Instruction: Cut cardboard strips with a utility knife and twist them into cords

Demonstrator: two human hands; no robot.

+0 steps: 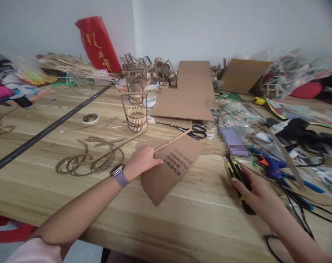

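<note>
My left hand [142, 162], with a watch on its wrist, is closed over the near end of a thin cardboard strip [173, 140]. Below it lies a printed cardboard piece [166, 171], flat on the table. At the right, my right hand [255, 190] has its thumb and fingers round a black and yellow utility knife [234, 168], which is low over the tabletop; part of the handle is hidden by the hand. Black-handled scissors [197, 131] lie just past the strip, partly under cardboard. Coiled corrugated strips [91, 160] are left of my left hand.
A small handled basket [137, 118] stands mid-table, with more behind. A large cardboard sheet [193, 91] is at the back. On the right are a blurred phone [236, 140], a blue glue gun [272, 164] and cables. A dark bar [56, 122] crosses the left side.
</note>
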